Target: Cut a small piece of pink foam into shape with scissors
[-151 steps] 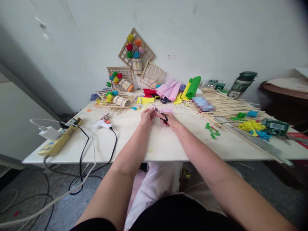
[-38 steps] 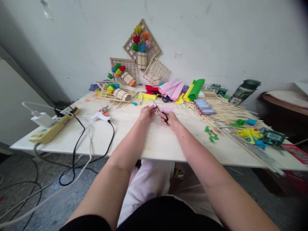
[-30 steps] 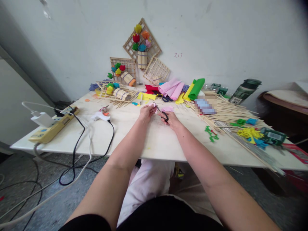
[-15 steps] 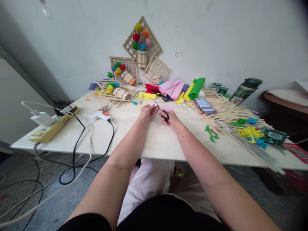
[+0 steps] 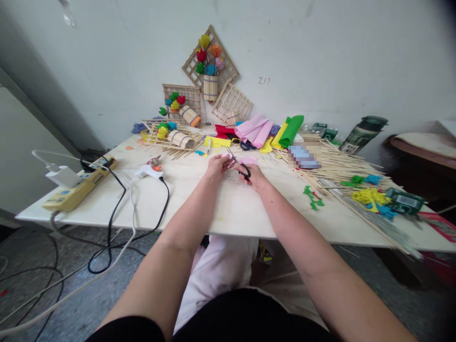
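My left hand (image 5: pixel 216 166) pinches a small piece of pink paper (image 5: pixel 225 156) above the white table. Black-handled scissors (image 5: pixel 244 170) are in my right hand (image 5: pixel 253 177), its fingers wrapped round the loops. Their blades point up and left, close beside the pink piece; whether they touch it I cannot tell. Just behind my right hand lies another pink scrap (image 5: pixel 249 160) on the tabletop. Farther back rests folded pink sheet material (image 5: pixel 255 129), with a second pair of dark-handled scissors (image 5: pixel 247 145) at its front edge.
A white glue gun (image 5: pixel 149 171) and a yellow power strip (image 5: pixel 80 186) with trailing cables are on the left. Thin wooden sticks (image 5: pixel 342 164) spread over the right side, near a bottle (image 5: pixel 364 134) and yellow scraps (image 5: pixel 370 196). Stick lattices with colourful flowers (image 5: pixel 210 61) stand against the wall.
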Available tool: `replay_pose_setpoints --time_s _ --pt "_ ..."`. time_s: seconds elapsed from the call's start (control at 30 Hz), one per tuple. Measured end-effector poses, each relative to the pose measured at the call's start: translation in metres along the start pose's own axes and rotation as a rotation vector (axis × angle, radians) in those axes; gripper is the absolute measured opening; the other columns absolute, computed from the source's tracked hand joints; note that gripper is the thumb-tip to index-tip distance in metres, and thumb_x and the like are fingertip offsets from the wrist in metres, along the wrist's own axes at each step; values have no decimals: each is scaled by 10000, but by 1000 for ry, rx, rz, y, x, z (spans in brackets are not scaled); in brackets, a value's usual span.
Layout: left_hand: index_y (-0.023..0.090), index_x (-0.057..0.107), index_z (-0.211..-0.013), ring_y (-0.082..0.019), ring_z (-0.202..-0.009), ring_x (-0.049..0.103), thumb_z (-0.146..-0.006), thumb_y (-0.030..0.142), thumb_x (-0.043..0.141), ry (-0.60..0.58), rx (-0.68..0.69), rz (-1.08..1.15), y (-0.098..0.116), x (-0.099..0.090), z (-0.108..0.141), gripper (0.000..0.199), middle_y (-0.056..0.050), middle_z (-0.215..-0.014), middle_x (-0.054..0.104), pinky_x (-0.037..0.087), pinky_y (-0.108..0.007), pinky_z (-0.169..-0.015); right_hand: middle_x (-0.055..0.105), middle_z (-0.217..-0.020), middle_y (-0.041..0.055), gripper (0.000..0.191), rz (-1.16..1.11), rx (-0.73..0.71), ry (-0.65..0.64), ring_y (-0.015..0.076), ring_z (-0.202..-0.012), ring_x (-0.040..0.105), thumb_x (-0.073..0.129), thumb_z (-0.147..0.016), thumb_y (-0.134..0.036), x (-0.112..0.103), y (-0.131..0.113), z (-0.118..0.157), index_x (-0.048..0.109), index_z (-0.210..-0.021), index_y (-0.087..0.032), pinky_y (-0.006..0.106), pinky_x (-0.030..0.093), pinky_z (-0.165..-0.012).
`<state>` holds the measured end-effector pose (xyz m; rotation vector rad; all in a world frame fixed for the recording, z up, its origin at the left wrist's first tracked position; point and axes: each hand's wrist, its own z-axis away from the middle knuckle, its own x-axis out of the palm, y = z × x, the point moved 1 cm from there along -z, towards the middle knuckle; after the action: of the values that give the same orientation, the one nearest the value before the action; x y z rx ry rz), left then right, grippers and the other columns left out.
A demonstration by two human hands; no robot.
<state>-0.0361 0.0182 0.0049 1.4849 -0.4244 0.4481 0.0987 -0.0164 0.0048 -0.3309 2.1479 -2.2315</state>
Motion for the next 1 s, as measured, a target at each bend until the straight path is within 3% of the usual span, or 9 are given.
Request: replay_pose_setpoints --time_s 0.3,0.5,1.0 --pt "126 576 -765 -115 -636 642 -702 151 720 -10 -3 5 -2 -5 -6 159 -44 -689 667 536 -282 -743 434 -428 -69 286 63 -7 -12 32 -317 320 741 -662 -377 1 0 0 568 -664 -148 175 182 -293" --pt "110 581 -745 -133 -627 646 -723 84 655 -16 -48 4 -3 -7 -11 82 -59 -696 663 535 -278 -695 440 -430 -67 329 26 -36 -16 36 -342 336 789 -598 -392 1 2 -2 589 -683 -145 167 198 -293" --pt "123 550 -705 -114 -606 640 -763 89 641 30 -14 6 -2 -5 -7 113 -62 -702 679 530 -254 -696 429 -418 -71 333 73 -32 -10 27 -321 324 768 -644 -407 1 3 -2 566 -650 -142 169 204 -295"
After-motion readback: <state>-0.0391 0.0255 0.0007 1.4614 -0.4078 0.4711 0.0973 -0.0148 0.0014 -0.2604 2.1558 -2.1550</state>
